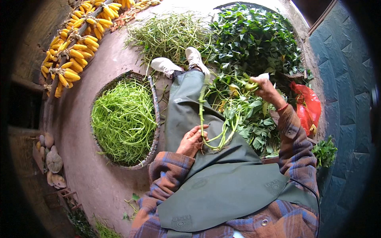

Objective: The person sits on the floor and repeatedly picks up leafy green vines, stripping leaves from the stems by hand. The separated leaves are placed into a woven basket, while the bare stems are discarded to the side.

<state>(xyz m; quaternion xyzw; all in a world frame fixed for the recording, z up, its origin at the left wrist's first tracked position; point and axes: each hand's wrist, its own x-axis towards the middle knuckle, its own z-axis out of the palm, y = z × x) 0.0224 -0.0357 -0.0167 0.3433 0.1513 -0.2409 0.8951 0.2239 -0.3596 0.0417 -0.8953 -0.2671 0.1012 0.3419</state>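
Note:
My left hand (193, 141) pinches a long, green, leafless vine stem (201, 114) over my apron-covered legs. The stem rises from the fingers toward my shoes, its upper end blurred. Its lower part loops right in a curve with thin rootlets. My right hand (267, 91) is closed around a small bunch of thick green stems (251, 85), above a heap of leafy vines (260, 134). Something white shows at its fingertips; I cannot tell what it is. Left of my legs, an oval woven basket (157, 119) is full of thin, light-green stalks (123, 122).
Beyond my white shoes (195, 58) lie a tangle of bare stems (175, 34) and a large leaf pile (256, 38). A red plastic bag (306, 104) is at right. Corn cobs (76, 53) hang on a pole at upper left. Squashes (54, 160) sit at far left.

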